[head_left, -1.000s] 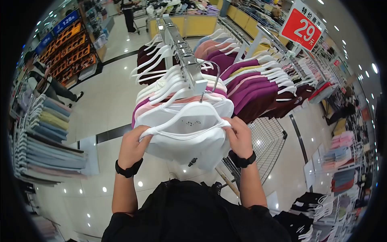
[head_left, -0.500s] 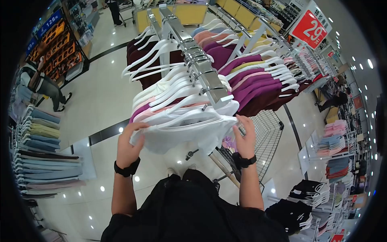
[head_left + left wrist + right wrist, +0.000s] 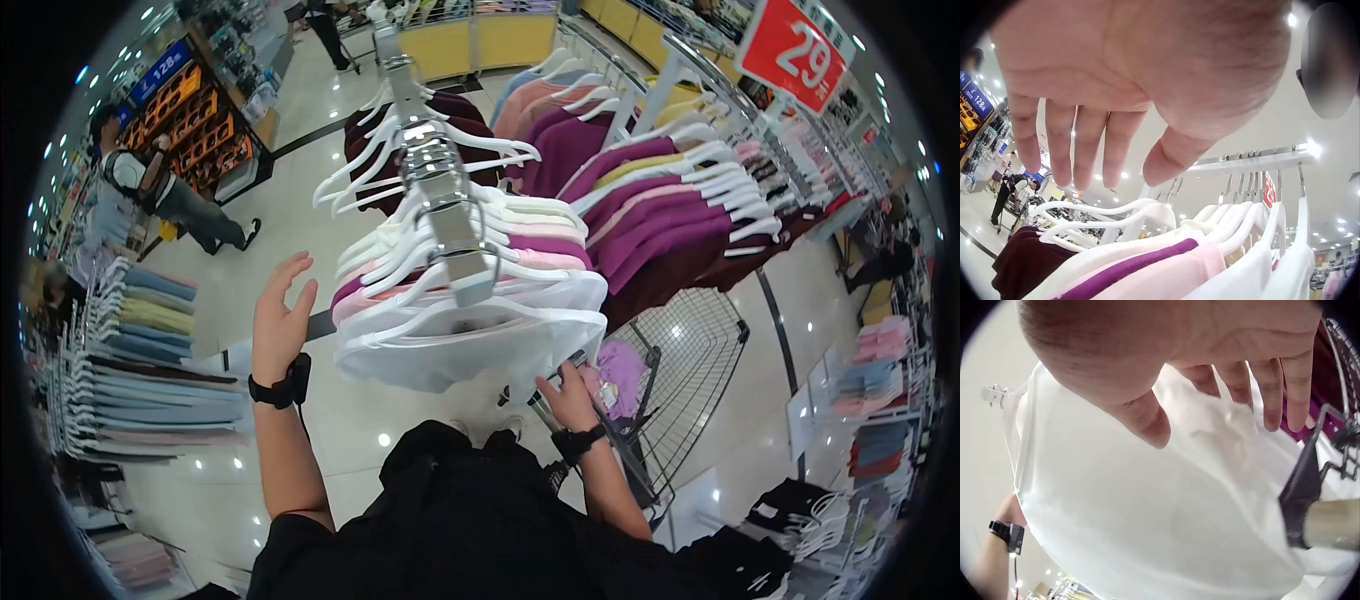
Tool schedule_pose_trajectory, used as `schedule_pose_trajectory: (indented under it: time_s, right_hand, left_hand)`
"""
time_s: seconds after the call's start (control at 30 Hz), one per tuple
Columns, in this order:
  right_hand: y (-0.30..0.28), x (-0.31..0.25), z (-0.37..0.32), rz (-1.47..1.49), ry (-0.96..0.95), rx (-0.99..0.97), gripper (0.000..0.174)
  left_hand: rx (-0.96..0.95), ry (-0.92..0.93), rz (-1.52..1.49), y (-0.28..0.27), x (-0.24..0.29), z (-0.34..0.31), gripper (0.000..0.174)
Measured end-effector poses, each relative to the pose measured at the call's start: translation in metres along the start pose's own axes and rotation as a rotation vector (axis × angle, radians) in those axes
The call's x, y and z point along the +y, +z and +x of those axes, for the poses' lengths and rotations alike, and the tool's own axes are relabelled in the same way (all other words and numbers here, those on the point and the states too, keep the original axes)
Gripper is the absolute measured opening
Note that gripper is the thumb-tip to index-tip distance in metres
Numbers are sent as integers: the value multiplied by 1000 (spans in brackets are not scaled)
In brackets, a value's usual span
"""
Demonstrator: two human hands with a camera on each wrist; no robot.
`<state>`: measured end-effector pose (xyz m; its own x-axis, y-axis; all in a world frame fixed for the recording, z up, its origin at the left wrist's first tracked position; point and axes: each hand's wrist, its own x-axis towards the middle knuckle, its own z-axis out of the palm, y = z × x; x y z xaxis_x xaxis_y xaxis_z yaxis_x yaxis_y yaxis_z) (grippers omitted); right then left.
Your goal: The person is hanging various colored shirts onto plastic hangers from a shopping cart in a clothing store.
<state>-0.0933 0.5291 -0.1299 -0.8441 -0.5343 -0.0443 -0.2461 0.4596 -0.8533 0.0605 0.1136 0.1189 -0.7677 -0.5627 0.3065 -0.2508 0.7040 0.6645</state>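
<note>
A white shirt (image 3: 455,360) hangs on a white hanger (image 3: 440,318) at the front end of the metal clothes rail (image 3: 472,278). My left hand (image 3: 281,325) is raised left of the shirt, apart from it, fingers extended and empty. In the left wrist view its palm spans the top, above hangers with pink and purple garments (image 3: 1129,275). My right hand (image 3: 570,402) is low by the shirt's right side, near the shopping cart (image 3: 690,400). The right wrist view shows its fingers loosely extended in front of the white cloth (image 3: 1147,500), beside the cart's handle bar (image 3: 1334,525).
Purple and dark tops (image 3: 650,240) hang on a neighbouring rail to the right. A lilac bundle (image 3: 622,378) lies in the cart. Folded trousers (image 3: 165,395) hang at the left; a person (image 3: 175,190) stands beyond. A red price sign (image 3: 800,55) rises at the right.
Both hands held the white shirt's shoulders; they have let go, and it now hangs on the rail. My left hand has moved left and up, my right hand down toward the cart.
</note>
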Motion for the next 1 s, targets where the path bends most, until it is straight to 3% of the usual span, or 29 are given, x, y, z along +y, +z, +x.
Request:
schedule_pose_trajectory:
  time_s: [0.07, 0.13, 0.2, 0.23, 0.3, 0.33, 0.4, 0.43, 0.5, 0.57, 0.63, 0.7, 0.77, 0.83, 0.9, 1.0]
  right_hand:
    - [10, -51, 10, 160, 124, -13, 46]
    - [25, -66, 28, 198, 210, -31, 46]
    - [49, -58, 51, 241, -81, 35, 45]
    - [55, -46, 67, 242, -78, 45, 45]
    - [52, -21, 89, 38, 215, 163, 42]
    - [41, -20, 86, 34, 218, 183, 42]
    - [14, -21, 82, 251, 420, 164, 41]
    - [9, -23, 72, 159, 460, 147, 43]
    - [33, 5, 46, 279, 276, 274, 66]
    - [51, -9, 15, 174, 289, 292, 77]
    - [70, -1, -15, 324, 341, 215, 57]
    - [88, -18, -45, 404, 247, 327, 42]
    - [93, -28, -76, 299, 315, 360, 38]
    - [96, -38, -97, 204, 374, 394, 34]
    - [90, -44, -117, 392, 462, 447, 29]
    - [83, -45, -141, 371, 498, 501, 27]
  left_hand:
    - [-32, 24, -3, 3, 5, 10, 34]
    - [-40, 45, -20, 7, 8, 20, 34]
    - [-63, 23, -49, 6, 6, 27, 35]
    - [-68, 31, -52, 4, 4, 32, 35]
    - [-131, 103, -54, 2, -1, 44, 36]
    - [-137, 119, -66, 2, -4, 50, 36]
    - [-191, 146, -140, 2, -10, 65, 39]
    - [-191, 159, -155, 3, -12, 72, 39]
    - [-243, 198, -215, 4, -20, 81, 41]
    - [-274, 207, -244, 12, -35, 92, 45]
    - [-275, 215, -245, 26, -49, 105, 49]
    - [-234, 263, -215, 48, -69, 122, 54]
    - [-236, 257, -247, 65, -78, 136, 56]
    - [-205, 342, -272, 89, -91, 154, 51]
    - [-209, 277, -272, 103, -91, 165, 40]
    - [-230, 316, -150, 112, -81, 169, 23]
